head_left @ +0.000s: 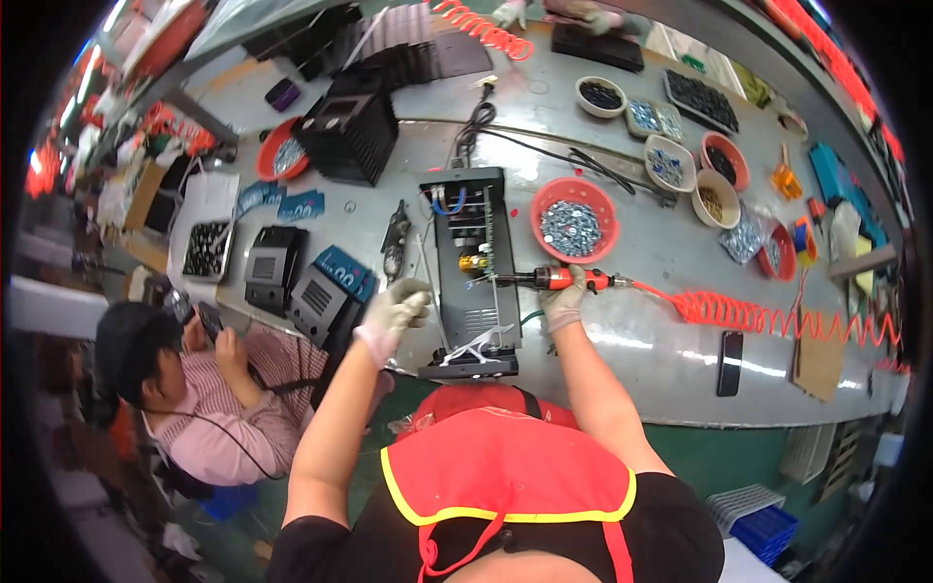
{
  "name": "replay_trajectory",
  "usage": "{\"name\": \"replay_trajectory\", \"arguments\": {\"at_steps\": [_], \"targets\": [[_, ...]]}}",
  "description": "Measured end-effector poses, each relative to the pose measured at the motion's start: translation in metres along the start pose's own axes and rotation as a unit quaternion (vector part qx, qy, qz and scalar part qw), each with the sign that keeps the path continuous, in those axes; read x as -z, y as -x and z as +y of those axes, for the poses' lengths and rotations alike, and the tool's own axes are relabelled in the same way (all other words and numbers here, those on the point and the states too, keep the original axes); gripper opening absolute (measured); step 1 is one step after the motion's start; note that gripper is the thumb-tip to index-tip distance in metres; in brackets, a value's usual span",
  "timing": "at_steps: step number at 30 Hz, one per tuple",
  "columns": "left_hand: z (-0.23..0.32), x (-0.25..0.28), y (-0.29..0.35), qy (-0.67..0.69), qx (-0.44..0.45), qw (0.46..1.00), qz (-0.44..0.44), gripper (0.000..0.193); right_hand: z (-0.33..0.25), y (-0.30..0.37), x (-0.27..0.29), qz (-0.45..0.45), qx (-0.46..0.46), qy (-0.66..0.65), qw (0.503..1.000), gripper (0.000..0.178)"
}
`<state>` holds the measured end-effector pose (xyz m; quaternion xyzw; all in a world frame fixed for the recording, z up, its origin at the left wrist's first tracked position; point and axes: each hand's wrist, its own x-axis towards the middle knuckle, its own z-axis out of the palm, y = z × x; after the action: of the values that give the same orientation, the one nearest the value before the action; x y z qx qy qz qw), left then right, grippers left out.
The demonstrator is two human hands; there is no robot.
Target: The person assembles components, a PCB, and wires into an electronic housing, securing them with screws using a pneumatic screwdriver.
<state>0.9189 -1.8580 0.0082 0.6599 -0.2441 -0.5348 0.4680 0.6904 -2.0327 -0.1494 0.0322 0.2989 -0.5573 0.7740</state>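
A black metal housing [473, 338] with a green circuit board [490, 233] and wires inside lies open on the bench before me. My right hand [567, 303], in a pale glove, grips a red and black air screwdriver [552, 279]. It lies level, and its tip reaches over the housing's right side. My left hand [400, 309], also gloved, hovers just left of the housing with its fingers curled closed; what they hold, if anything, is hidden. Beyond that hand lies a dark hand tool [396, 243]. White cable ties or strips [480, 344] rest across the housing's near end.
A red basket of screws [573, 229] stands right of the housing. A coiled red air hose [724, 309] runs right, past a phone [730, 363]. Black panels [352, 136] are stacked at back left. At left, a co-worker [209, 398] holds a dark device. Small-part bowls [671, 163] stand farther right.
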Motion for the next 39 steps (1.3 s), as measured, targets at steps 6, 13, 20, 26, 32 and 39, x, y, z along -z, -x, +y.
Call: {"name": "replay_trajectory", "arguments": {"at_steps": [6,13,20,26,32,39], "targets": [[-0.097,-0.021,-0.075,0.256,0.023,0.954,-0.155,0.021,0.007,0.008,0.004,-0.017,-0.004,0.057,0.998,0.024],[-0.108,-0.075,-0.116,0.28,0.182,0.943,0.004,0.014,0.004,0.008,-0.001,0.006,-0.005,0.047,0.999,0.017],[-0.109,-0.066,-0.119,0.343,0.213,0.914,-0.044,0.011,0.002,-0.003,-0.008,0.058,0.046,0.097,0.993,0.009],[-0.105,-0.051,-0.133,0.393,0.312,0.854,-0.137,0.019,0.001,-0.012,-0.011,0.082,0.024,0.063,0.994,0.006],[-0.101,-0.051,-0.136,0.367,0.319,0.867,-0.111,0.022,0.001,-0.01,-0.007,0.069,0.015,0.054,0.996,0.008],[-0.1,-0.056,-0.127,0.327,0.254,0.907,-0.081,0.016,0.003,-0.014,-0.003,0.066,0.02,0.054,0.996,0.011]]}}
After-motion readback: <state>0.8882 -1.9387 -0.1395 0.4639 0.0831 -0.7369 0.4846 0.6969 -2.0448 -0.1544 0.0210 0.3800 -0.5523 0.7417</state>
